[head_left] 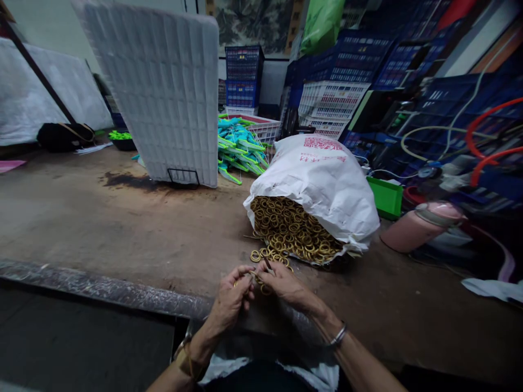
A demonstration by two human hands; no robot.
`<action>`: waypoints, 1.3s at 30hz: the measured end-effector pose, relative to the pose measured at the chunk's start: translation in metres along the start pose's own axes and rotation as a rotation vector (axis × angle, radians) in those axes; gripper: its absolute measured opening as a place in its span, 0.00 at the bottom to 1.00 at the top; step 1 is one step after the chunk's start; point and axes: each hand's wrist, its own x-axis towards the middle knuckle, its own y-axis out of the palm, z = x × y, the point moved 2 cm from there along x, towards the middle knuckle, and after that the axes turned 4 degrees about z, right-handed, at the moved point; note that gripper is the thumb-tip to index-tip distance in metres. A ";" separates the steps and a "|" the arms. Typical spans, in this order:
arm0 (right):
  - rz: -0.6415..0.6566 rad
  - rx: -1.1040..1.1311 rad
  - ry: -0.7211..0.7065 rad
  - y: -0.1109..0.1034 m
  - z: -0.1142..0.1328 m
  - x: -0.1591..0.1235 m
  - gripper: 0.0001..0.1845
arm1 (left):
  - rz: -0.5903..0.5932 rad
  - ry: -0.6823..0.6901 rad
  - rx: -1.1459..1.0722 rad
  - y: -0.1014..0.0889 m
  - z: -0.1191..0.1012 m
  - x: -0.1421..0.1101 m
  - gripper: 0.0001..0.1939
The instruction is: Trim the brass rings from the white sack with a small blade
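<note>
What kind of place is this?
Probably a small workshop: a big white sack spills brass-coloured rings onto a worn worktable, plastic crates are stacked behind, and two hands, left and right, work at some rings.

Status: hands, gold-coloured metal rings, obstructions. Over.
Left hand and right hand close together at gold-coloured metal rings; left grip unclear. Dark slim item in right fingers. Open white printed sack just beyond, full of rings.
</note>
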 end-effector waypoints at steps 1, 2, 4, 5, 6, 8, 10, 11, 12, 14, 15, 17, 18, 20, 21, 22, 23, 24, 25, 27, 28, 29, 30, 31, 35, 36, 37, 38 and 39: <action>0.001 0.046 0.015 0.001 0.000 -0.001 0.09 | -0.011 0.002 0.020 0.001 0.001 0.000 0.19; -0.005 0.086 0.028 0.002 -0.001 -0.002 0.09 | -0.031 0.004 0.040 0.002 0.001 0.000 0.18; -0.024 0.152 0.059 0.004 -0.004 -0.002 0.09 | -0.082 0.013 0.075 0.002 0.002 -0.001 0.17; -0.038 0.174 0.073 0.005 -0.006 -0.002 0.10 | -0.102 0.020 0.088 0.002 0.002 -0.001 0.17; -0.055 0.184 0.081 0.007 -0.008 -0.001 0.11 | -0.116 0.028 0.098 0.003 0.002 -0.002 0.17; -0.093 0.170 0.078 0.010 -0.013 0.001 0.13 | -0.133 0.039 0.118 0.004 0.002 -0.002 0.17; -0.115 0.144 0.059 0.013 -0.016 0.001 0.15 | -0.135 0.050 0.143 0.006 0.002 -0.003 0.16; -0.117 0.136 0.054 0.014 -0.017 0.002 0.15 | -0.132 0.055 0.155 0.007 0.002 -0.003 0.15; -0.118 0.132 0.053 0.015 -0.017 0.001 0.16 | -0.128 0.056 0.162 0.008 0.002 -0.003 0.15; -0.134 0.120 0.045 0.015 -0.015 0.001 0.16 | -0.108 0.033 0.168 0.010 0.002 -0.004 0.15; -0.150 0.109 0.039 0.015 -0.013 0.000 0.15 | -0.093 0.013 0.169 0.011 0.002 -0.004 0.15; -0.182 0.087 0.027 0.014 -0.011 0.000 0.15 | -0.050 -0.025 0.173 0.011 0.001 -0.005 0.16; -0.188 0.077 0.025 0.013 -0.010 -0.001 0.14 | -0.028 -0.038 0.177 0.010 0.001 -0.006 0.16; -0.184 0.065 0.027 0.014 -0.010 -0.001 0.14 | 0.009 -0.056 0.175 0.009 0.001 -0.007 0.17; -0.175 0.064 0.027 0.014 -0.011 -0.001 0.14 | 0.026 -0.064 0.165 0.009 0.001 -0.007 0.17; -0.165 0.068 0.026 0.014 -0.012 -0.001 0.14 | 0.042 -0.072 0.148 0.009 0.002 -0.008 0.17; -0.156 0.078 0.027 0.015 -0.014 -0.001 0.15 | 0.056 -0.076 0.124 0.009 0.002 -0.008 0.17; -0.149 0.089 0.030 0.015 -0.015 -0.001 0.16 | 0.067 -0.078 0.097 0.009 0.003 -0.009 0.17; -0.146 0.098 0.033 0.016 -0.016 -0.001 0.17 | 0.077 -0.079 0.070 0.009 0.004 -0.009 0.17; -0.151 0.090 0.039 0.016 -0.016 -0.002 0.18 | 0.088 -0.083 0.025 0.008 0.005 -0.011 0.16; -0.163 0.068 0.042 0.015 -0.015 -0.003 0.18 | 0.091 -0.084 0.010 0.008 0.006 -0.011 0.16; -0.180 0.035 0.040 0.015 -0.013 -0.004 0.17 | 0.091 -0.086 -0.001 0.008 0.006 -0.012 0.16; -0.196 -0.010 0.032 0.015 -0.011 -0.005 0.17 | 0.087 -0.086 -0.007 0.007 0.007 -0.012 0.16; -0.215 -0.069 0.018 0.014 -0.009 -0.007 0.16 | 0.077 -0.081 -0.010 0.007 0.007 -0.013 0.16; -0.235 -0.439 -0.054 0.018 -0.005 -0.014 0.09 | 0.030 -0.056 0.014 0.005 0.006 -0.014 0.17; -0.225 -0.546 -0.051 0.020 -0.006 -0.016 0.07 | 0.024 -0.053 0.026 0.005 0.006 -0.015 0.16; -0.215 -0.643 -0.040 0.022 -0.007 -0.018 0.08 | 0.021 -0.052 0.041 0.005 0.006 -0.015 0.16; -0.203 -0.725 -0.026 0.024 -0.007 -0.020 0.11 | 0.017 -0.050 0.056 0.005 0.006 -0.015 0.16; -0.196 -0.790 -0.011 0.026 -0.007 -0.021 0.14 | 0.013 -0.045 0.072 0.005 0.006 -0.015 0.17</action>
